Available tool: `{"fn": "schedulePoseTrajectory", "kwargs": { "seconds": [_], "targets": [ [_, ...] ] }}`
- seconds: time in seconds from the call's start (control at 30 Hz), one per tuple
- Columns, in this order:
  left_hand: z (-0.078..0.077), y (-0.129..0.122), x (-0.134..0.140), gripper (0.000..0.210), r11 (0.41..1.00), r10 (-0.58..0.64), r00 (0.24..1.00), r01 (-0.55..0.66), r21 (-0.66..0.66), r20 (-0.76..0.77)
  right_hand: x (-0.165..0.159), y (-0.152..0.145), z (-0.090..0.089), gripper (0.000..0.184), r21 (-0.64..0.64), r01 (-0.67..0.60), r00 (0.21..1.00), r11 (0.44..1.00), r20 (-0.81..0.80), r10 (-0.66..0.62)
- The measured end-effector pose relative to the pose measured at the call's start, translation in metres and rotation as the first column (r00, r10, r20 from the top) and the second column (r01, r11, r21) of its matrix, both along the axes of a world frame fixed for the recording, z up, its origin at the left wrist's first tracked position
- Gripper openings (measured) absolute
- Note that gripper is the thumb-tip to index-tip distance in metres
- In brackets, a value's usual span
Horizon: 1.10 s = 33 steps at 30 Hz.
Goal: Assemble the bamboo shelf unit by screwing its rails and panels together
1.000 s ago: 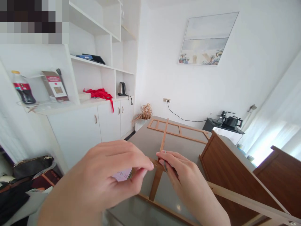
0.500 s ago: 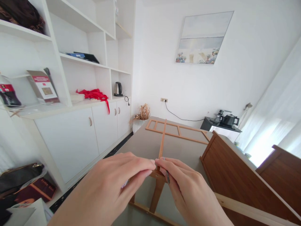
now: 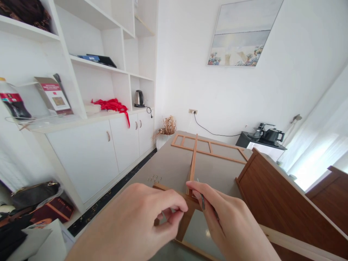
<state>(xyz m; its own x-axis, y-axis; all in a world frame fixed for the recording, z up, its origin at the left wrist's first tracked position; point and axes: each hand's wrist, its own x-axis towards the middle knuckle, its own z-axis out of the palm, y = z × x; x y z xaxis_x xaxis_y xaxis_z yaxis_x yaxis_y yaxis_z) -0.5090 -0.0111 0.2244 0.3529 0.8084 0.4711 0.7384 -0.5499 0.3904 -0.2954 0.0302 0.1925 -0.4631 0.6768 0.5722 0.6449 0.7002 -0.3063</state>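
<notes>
My right hand [image 3: 220, 210] is closed around a thin grey metal tool that looks like a hex key [image 3: 202, 201]. Its fingertips meet the near end of a long wooden strip [image 3: 193, 163], where the strip joins a wooden frame [image 3: 187, 221]. Close on the left, my left hand [image 3: 144, 221] hovers over that frame with thumb and fingers curled into a pinch. Whatever it may hold is hidden. Several small screws [image 3: 154, 179] lie on the grey table [image 3: 163, 163] beyond my left hand.
A wooden ladder-like frame [image 3: 214, 151] lies at the table's far end. Brown wooden panels [image 3: 282, 192] stand on the right, near a pale wooden bar [image 3: 293, 241]. White cabinets [image 3: 81, 159] line the left side. A black kettle [image 3: 273, 135] sits beyond the table.
My left hand has come away from my right fingertips, down and toward me, with its fingers more curled. My right hand stays at the joint. The view has shifted slightly, showing the screws.
</notes>
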Motion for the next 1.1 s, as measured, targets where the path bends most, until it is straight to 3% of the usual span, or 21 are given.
{"fn": "schedulePoseTrajectory", "kwargs": {
  "seconds": [0.33,0.57,1.1],
  "targets": [
    [-0.001,0.008,0.006,0.02,0.987,-0.068,0.997,0.061,-0.15,-0.042,0.0,-0.002,0.008,0.038,-0.03,-0.023,0.999,0.999,0.035,0.024],
    [0.009,0.014,0.012,0.026,0.904,0.021,0.989,-0.083,-0.419,-0.15,0.002,-0.002,0.008,0.034,-0.072,-0.046,0.999,0.996,0.025,0.048],
    [0.003,0.014,0.008,0.026,0.909,0.043,0.986,-0.105,-0.404,-0.161,0.0,0.003,-0.005,0.034,0.026,-0.061,0.998,0.998,-0.021,0.062]
  ]
}}
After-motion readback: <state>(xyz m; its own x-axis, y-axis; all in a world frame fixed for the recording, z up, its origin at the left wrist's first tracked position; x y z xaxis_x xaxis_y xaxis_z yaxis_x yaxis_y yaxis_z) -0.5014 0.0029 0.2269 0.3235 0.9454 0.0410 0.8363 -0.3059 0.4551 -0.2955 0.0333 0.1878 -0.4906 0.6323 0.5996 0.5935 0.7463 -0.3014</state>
